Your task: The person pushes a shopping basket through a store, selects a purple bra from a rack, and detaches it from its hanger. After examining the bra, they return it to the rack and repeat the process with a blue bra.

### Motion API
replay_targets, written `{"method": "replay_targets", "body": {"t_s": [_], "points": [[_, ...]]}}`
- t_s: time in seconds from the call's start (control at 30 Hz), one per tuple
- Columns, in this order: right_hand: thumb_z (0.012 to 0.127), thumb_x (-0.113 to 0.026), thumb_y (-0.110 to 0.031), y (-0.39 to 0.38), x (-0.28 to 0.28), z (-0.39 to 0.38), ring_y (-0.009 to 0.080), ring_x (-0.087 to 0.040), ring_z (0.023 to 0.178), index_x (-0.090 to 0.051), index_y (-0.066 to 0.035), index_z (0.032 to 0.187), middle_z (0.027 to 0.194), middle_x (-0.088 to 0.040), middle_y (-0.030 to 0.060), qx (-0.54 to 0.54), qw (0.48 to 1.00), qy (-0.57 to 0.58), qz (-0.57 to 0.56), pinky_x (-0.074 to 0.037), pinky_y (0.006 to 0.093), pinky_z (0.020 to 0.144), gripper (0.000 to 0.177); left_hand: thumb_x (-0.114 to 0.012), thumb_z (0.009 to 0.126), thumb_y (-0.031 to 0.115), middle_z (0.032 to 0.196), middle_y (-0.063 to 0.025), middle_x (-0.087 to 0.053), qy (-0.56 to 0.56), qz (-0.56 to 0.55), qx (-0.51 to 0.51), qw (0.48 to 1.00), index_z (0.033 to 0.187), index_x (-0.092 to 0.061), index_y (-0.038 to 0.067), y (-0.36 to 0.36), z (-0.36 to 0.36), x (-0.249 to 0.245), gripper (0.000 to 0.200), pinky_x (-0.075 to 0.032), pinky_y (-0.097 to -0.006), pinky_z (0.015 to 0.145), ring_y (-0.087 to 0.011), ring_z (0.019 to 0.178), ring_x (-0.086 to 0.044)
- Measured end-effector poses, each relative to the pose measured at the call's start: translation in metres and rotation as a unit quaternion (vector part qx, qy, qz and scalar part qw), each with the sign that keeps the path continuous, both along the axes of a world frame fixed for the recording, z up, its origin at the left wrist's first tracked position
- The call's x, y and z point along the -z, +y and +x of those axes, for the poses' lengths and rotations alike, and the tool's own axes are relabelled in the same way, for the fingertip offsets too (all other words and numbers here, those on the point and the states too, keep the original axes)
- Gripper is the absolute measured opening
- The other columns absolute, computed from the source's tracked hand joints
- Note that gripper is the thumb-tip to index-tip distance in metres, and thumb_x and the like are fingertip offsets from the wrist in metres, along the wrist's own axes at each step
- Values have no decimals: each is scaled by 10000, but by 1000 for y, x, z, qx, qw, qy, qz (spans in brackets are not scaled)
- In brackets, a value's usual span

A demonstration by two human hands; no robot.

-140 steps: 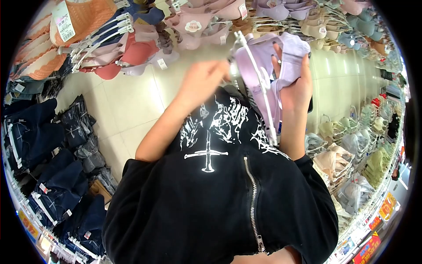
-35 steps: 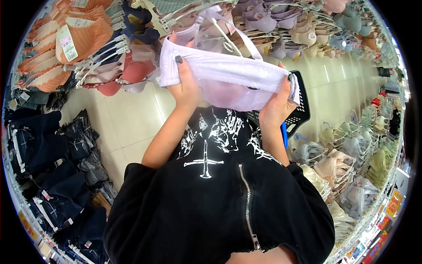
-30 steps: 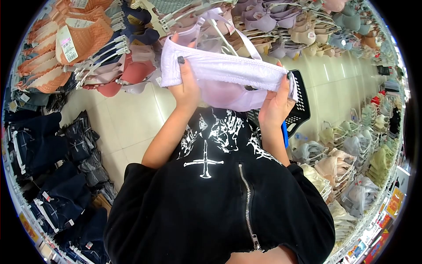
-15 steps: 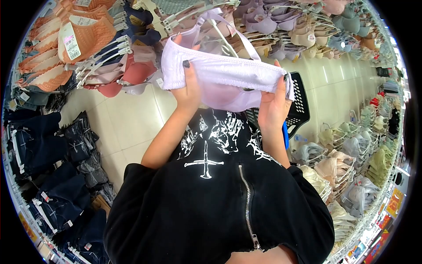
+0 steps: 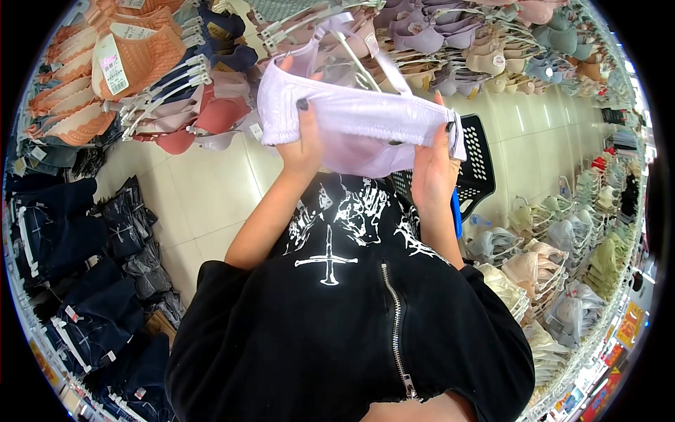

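You have the lilac bra [image 5: 358,119] raised to the left of the black basket [image 5: 480,158], covering part of it. Your left hand [image 5: 301,145] grasps the end farther from the basket, thumb on the near face and fingers behind; your right hand [image 5: 432,179] pinches the other end, just beside the basket's rim. Up and left of the basket, a strap [image 5: 391,74] runs close to a white hanger [image 5: 357,62]; you can't tell from here whether they're hooked together.

Watch the right-hand pinch: it looks the lighter hold, so pulling the ends apart hard could spring the fabric loose and drop it toward the basket or the floor [image 5: 538,151]. Swinging it upward could also snag the strap on the hanger or the racked bras [image 5: 485,60] above the basket.
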State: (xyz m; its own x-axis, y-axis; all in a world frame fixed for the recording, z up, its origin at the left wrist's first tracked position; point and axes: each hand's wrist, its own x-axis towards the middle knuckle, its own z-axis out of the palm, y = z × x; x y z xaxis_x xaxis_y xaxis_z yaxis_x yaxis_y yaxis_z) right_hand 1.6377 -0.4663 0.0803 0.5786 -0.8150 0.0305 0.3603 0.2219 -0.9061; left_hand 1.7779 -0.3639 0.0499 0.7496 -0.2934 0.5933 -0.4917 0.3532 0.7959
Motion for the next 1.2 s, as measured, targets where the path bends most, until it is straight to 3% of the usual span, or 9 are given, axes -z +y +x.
{"method": "replay_targets", "body": {"t_s": [0.43, 0.53, 0.63, 0.67, 0.73, 0.77, 0.9, 1.0, 1.2], "points": [[913, -384, -139, -1, 5, 1, 176, -404, 1160, -381, 27, 1234, 1298, -403, 127, 34, 999, -6, 32, -291, 301, 979, 361, -432, 849, 40, 1304, -162, -312, 25, -7, 101, 995, 1319, -135, -35, -5, -17, -14, 560, -395, -326, 897, -240, 1074, -490], [889, -405, -121, 2, 14, -2, 184, -434, 1129, -402, 33, 1218, 1256, -440, 130, -38, 996, -37, 77, -313, 305, 957, 363, -433, 858, 45, 1235, -154, -410, 45, 10, 136, 990, 1318, -183, -23, -6, -21, -23, 528, -380, -316, 899, -236, 1055, -501], [867, -357, -361, -2, 69, -5, 238, -436, 1133, -333, 34, 1262, 1218, -450, 149, -188, 959, 149, -149, -328, 366, 955, 559, -414, 877, 76, 1287, -139, -356, -37, 153, 142, 977, 1251, -308, -45, -1, -20, -23, 407, -314, -307, 942, -225, 1081, -468], [883, -326, -373, 3, 79, -6, 253, -439, 1128, -326, 30, 1264, 1208, -455, 160, -266, 960, 83, -38, -331, 368, 953, 555, -405, 884, 89, 1327, -135, -310, -81, 220, 135, 963, 1219, -356, -58, 1, -20, -22, 369, -283, -305, 964, -221, 1100, -448], [931, -177, -433, 11, 62, -10, 265, -401, 1162, -380, 46, 1221, 1247, -415, 193, -324, 886, 224, -245, -274, 345, 991, 595, -382, 897, 150, 1273, -146, -391, 25, 224, 188, 956, 1181, -441, -19, -3, -33, -31, 336, -260, -318, 979, -233, 1123, -419], [914, -134, -485, 16, 46, -8, 241, -367, 1187, -360, 42, 1243, 1270, -383, 199, -341, 890, 255, -162, -279, 324, 982, 661, -376, 899, 169, 1259, -156, -406, 13, 257, 203, 945, 1173, -457, -8, -3, -37, -27, 336, -248, -326, 986, -245, 1136, -408], [920, -179, -474, 11, 40, 17, 204, -393, 1146, -291, 20, 1303, 1249, -412, 150, -207, 970, 110, 68, -298, 298, 955, 634, -364, 897, 272, 1177, -194, -466, -93, 311, 167, 931, 1156, -483, 17, -5, -41, -24, 383, -257, -363, 966, -319, 1115, -402], [931, -210, -411, 1, 1, 26, 199, -248, 1271, -131, -81, 1381, 1395, -232, 74, -227, 973, 38, -25, -186, 330, 1044, 563, -354, 904, 343, 1138, -199, -485, -92, 347, 158, 920, 1160, -475, 8, 0, -39, -7, 439, -312, -372, 919, -339, 1050, -444], [919, -230, -438, -13, -20, 22, 230, -273, 1260, -124, -102, 1386, 1381, -260, 79, -136, 991, -3, -14, -192, 402, 1033, 586, -370, 888, 439, 1124, -218, -494, 7, 333, 143, 932, 1142, -485, 2, 0, -24, 22, 518, -339, -393, 900, -356, 1047, -460]]}}
